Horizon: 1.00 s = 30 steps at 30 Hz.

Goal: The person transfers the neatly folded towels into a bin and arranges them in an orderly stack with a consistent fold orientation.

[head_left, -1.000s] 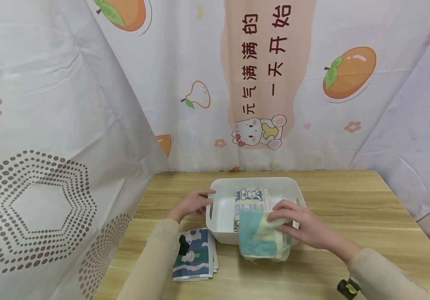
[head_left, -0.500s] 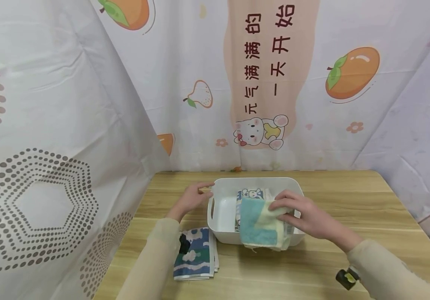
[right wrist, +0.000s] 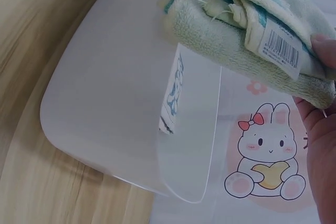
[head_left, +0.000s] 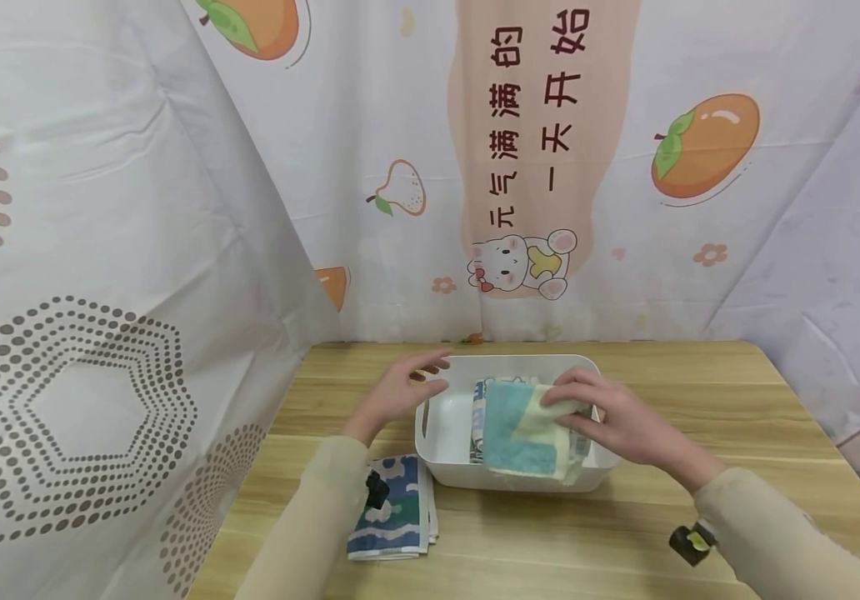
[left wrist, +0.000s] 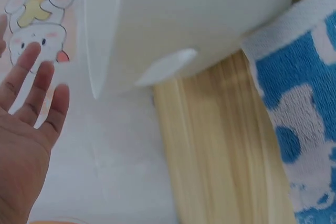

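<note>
Wooden tabletop (head_left: pixel 722 408): right hand (head_left: pixel 616 417) pinching teal-cream towel (head_left: pixel 516 429) over white bin (head_left: pixel 467 477); left hand (head_left: pixel 398 390), fingers spread, left of towel, apart.

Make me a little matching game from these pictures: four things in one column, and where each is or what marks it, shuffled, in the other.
Things
1. Turquoise-and-cream folded towel
2. Blue, green and white folded towel
3. White plastic box
4. White-and-blue patterned cloth

Places and marks
A. Inside the box, partly hidden in the head view
B. Held in the right hand
C. Has a cut-out handle opening
D. Lies on the wood-grain table, outside the box

Pairs: 1-B, 2-D, 3-C, 4-A
</note>
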{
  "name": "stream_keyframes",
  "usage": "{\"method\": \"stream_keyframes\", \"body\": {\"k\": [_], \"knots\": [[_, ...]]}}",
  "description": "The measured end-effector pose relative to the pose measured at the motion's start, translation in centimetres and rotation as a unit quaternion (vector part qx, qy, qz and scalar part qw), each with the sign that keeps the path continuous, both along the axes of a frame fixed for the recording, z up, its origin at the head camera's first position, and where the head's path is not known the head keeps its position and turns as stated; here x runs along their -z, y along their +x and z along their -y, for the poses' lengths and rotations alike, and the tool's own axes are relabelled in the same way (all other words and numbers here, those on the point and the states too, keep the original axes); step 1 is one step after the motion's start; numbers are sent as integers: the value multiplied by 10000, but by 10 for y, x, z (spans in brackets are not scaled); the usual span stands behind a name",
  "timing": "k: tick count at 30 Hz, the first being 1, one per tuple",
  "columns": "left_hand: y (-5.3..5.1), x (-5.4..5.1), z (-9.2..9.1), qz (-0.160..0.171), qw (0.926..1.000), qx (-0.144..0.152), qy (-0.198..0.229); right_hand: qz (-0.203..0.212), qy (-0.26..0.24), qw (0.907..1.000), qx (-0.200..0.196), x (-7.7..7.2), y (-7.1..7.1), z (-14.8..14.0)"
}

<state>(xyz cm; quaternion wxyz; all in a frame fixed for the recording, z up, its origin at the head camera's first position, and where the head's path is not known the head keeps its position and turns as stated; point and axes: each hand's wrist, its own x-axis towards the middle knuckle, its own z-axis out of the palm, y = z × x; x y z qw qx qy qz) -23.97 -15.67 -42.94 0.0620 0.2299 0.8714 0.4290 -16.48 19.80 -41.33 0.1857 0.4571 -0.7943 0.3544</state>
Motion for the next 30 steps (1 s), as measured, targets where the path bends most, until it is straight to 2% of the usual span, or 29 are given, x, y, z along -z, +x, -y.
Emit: {"method": "stream_keyframes", "body": {"k": [5, 9, 13, 19, 22, 26, 30], "knots": [[8, -8, -10, -51, 9981, 525, 306, 37, -5, 9999, 101, -1, -2, -1], [15, -14, -19, -18, 9948, 826, 598, 92, 35, 9996, 264, -3, -2, -2], [21, -20, -28, -38, 9904, 1104, 833, 142, -16, 9995, 265, -6, -3, -2], [32, -25, -41, 239, 9862, 1462, 743, 131, -97, 9996, 250, -7, -5, -2], [35, -25, -46, 146, 9832, 1675, 711, 162, -130, 9995, 258, -6, -6, -2], [35, -24, -48, -11, 9803, 1791, 831, 185, -142, 9995, 235, -5, -8, -3], [36, -22, -49, -39, 9803, 1763, 888, 115, -72, 9995, 270, -5, -8, -2]]}}
